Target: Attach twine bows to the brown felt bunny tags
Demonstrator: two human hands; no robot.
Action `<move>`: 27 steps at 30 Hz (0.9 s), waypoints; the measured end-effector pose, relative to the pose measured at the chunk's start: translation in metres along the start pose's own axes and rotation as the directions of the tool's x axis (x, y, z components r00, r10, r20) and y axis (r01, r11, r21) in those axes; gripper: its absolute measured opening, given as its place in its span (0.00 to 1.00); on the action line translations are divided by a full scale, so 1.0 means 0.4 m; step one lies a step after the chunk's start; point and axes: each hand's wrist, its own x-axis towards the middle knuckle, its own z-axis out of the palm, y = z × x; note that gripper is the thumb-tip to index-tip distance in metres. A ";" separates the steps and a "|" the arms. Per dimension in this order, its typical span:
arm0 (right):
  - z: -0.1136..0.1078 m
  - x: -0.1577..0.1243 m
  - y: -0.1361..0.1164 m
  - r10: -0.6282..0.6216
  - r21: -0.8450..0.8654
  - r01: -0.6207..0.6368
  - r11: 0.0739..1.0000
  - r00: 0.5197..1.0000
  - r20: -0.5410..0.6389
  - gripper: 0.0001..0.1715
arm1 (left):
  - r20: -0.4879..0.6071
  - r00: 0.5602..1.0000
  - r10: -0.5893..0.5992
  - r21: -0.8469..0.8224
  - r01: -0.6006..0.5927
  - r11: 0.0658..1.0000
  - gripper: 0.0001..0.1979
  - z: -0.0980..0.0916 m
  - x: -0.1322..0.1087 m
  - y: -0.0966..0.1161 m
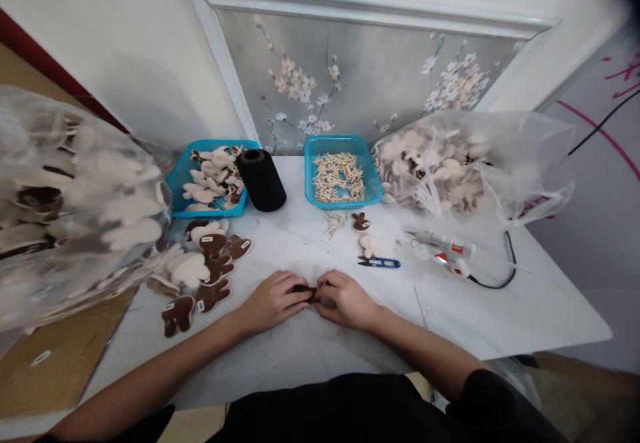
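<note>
Being pinched between the fingertips of the left hand (273,302) and the right hand (346,301), a small brown felt piece (304,290) is held just above the white table (465,323). The grip is narrow, with both hands closed in on the piece and almost touching (most of it is hidden by the fingers, so its shape cannot be told). Just beyond the left hand, brown rabbit-shaped felt pieces (213,296) with small white labels are spread beside cream padded pieces (189,270). Farther back on that side, a blue plastic basket (181,180) is filled with more cream and brown pieces, and a black thread cone (261,180) stands beside it. Nearer the right hand lie blue-handled thread snips (379,262), with a hot glue gun (453,253) and its black cord to their right. Thin wooden sticks (337,176) are heaped in a blue tray (307,163), and a few are scattered below it. Clear plastic bags (525,163) of cream pieces sit at the table's far right, and another (75,210) bulges in at the left.
</note>
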 end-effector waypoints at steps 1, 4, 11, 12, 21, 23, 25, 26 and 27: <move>-0.002 -0.001 0.000 0.002 -0.002 -0.002 1.000 1.000 0.002 0.05 | 0.003 1.000 -0.023 -0.017 0.023 1.000 0.08 0.003 0.004 0.001; -0.013 -0.002 0.002 0.018 -0.023 -0.017 1.000 0.999 0.028 0.05 | 0.042 0.993 -0.113 -0.088 0.116 0.989 0.08 0.012 0.020 0.010; -0.047 0.014 0.013 0.073 -0.019 -0.071 0.997 0.983 0.170 0.07 | 0.194 0.947 -0.254 -0.149 0.284 0.947 0.11 0.026 0.075 0.031; -0.051 0.016 0.015 0.077 -0.012 -0.076 0.997 0.980 0.183 0.07 | 0.211 0.943 -0.257 -0.124 0.287 0.950 0.11 0.032 0.080 0.033; -0.076 -0.013 0.014 0.103 -0.007 -0.103 0.995 0.982 0.159 0.08 | 0.055 0.980 -0.193 -0.134 0.198 0.971 0.10 0.043 0.059 0.063; -0.073 -0.032 0.016 0.059 0.008 -0.060 0.998 0.993 0.105 0.12 | -0.014 0.987 -0.162 -0.173 0.157 0.972 0.09 0.027 0.037 0.064; -0.066 -0.049 0.019 0.001 0.007 -0.001 1.000 0.998 0.063 0.16 | -0.066 0.988 -0.137 -0.157 0.125 0.980 0.08 0.019 0.014 0.062; -0.061 -0.054 0.021 -0.026 -0.005 0.026 1.000 0.998 0.053 0.17 | -0.082 0.988 -0.128 -0.133 0.117 0.984 0.08 0.018 0.003 0.060; -0.055 -0.058 0.022 -0.049 -0.019 0.050 0.999 0.998 0.050 0.18 | -0.090 0.988 -0.123 -0.107 0.113 0.988 0.08 0.019 -0.005 0.059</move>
